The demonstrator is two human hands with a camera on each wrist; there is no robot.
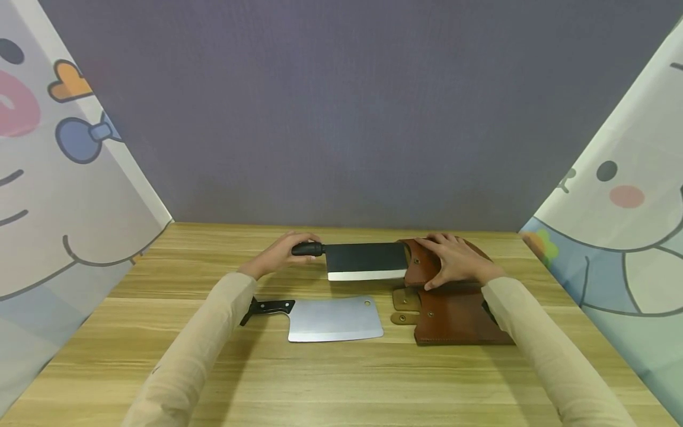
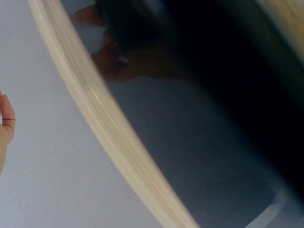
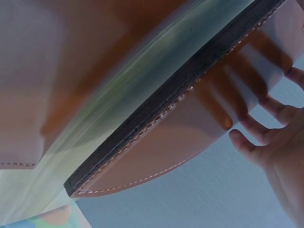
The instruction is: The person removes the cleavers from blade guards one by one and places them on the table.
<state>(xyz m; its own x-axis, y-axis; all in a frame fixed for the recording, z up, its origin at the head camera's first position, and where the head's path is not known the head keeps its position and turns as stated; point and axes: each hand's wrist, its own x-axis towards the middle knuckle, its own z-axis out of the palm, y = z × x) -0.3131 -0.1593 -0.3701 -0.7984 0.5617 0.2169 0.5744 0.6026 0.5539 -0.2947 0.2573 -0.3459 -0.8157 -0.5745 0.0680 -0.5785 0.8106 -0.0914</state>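
My left hand (image 1: 290,252) grips the black handle of a black-bladed cleaver (image 1: 365,257) with a bright edge along its near side. The dark blade (image 2: 180,142) fills much of the left wrist view and mirrors fingers. My right hand (image 1: 453,260) holds a brown leather sheath (image 1: 418,267), thumb at its near edge and fingers at the far one. The blade's right end meets the sheath's mouth; how far it goes in, I cannot tell. In the right wrist view, fingers (image 3: 266,118) meet the edge of the stitched sheath (image 3: 166,156).
Nearer lies a silver cleaver (image 1: 336,320) with a black riveted handle. A second brown sheath (image 1: 459,323) with tan snap straps lies to its right, partly under my right forearm. A grey wall (image 1: 341,118) stands behind the wooden table (image 1: 299,379), with cartoon-printed panels on both sides.
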